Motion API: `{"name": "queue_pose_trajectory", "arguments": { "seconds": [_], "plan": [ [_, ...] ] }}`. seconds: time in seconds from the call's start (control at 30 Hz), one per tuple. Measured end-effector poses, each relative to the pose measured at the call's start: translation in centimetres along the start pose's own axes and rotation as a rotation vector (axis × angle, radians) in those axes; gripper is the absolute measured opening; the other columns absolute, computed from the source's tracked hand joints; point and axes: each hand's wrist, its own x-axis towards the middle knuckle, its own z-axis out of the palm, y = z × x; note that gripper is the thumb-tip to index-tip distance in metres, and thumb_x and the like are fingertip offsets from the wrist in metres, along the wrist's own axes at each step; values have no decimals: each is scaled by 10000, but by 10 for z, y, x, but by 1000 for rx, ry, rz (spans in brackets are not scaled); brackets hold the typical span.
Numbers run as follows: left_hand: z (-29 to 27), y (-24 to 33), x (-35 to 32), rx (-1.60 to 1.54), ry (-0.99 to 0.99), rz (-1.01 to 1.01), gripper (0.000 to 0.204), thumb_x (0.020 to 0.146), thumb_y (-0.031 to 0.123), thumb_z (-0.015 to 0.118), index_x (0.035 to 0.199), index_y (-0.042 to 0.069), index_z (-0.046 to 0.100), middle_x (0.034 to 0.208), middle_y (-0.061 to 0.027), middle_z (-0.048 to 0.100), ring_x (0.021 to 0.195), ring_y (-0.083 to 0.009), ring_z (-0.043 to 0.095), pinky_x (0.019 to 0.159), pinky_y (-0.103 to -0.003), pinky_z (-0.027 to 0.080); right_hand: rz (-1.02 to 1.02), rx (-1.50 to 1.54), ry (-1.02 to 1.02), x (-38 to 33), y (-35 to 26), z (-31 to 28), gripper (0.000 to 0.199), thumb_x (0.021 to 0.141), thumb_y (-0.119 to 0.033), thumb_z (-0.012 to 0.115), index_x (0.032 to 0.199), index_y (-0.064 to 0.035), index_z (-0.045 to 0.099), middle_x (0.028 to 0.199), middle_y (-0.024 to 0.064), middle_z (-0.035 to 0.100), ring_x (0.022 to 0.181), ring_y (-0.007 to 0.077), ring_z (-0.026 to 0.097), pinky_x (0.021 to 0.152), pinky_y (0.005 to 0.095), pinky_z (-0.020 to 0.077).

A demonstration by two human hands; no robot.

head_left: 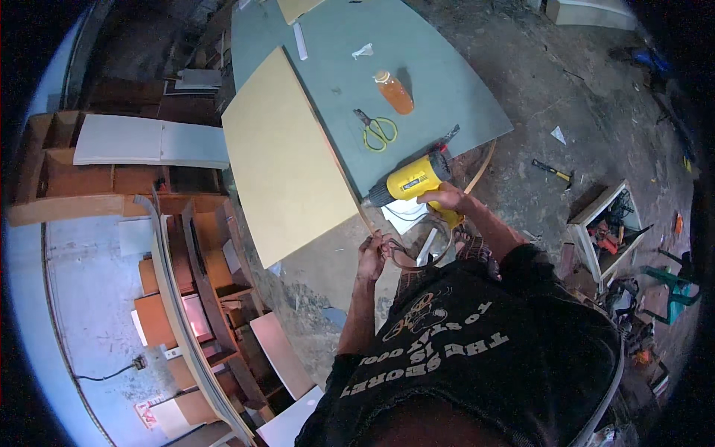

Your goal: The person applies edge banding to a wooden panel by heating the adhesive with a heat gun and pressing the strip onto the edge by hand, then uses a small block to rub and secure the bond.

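Observation:
My right hand (445,197) is wrapped round the handle of a yellow and black heat gun (415,177). The gun's nozzle points left, at the near right corner of a pale yellow board (287,160). At that corner, my left hand (374,252) pinches a thin brown strip of edge banding (403,264). This strip runs along the board's long edge, then loops loosely below the gun. A grey-green tabletop (462,97) lies beneath part of the board. Scissors (379,134) with yellow-green handles rest on it beyond the gun, near a bottle (395,93) of orange liquid.
A hammer (553,170) lies on the concrete floor at right, beyond a wooden box (605,232) of tools. A green stool (670,290) stands farther right. Wooden shelving (134,175) and stacked panels (283,354) fill the left side. White paper (406,216) lies under the gun.

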Motion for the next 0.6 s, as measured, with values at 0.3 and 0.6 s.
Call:
{"name": "queue_pose_trajectory", "arguments": {
  "seconds": [0.3,0.6],
  "plan": [
    [-4,2,0,6,-27,-13,351,956,257,613,1217,32,541,1031,-91,650,716,-93,554,616,-241,489,-13,-75,8,1,15,-9,380,759,-257,731,1073,-47,690,946,46,692,824,160,610,728,330,474],
    [-5,3,-1,-11,-52,-11,358,949,248,622,1221,30,539,1034,-92,647,721,-92,547,618,-240,485,-74,-13,69,7,42,-13,372,755,-295,741,1033,-51,700,831,36,671,740,156,587,668,322,455]
  ]
}}
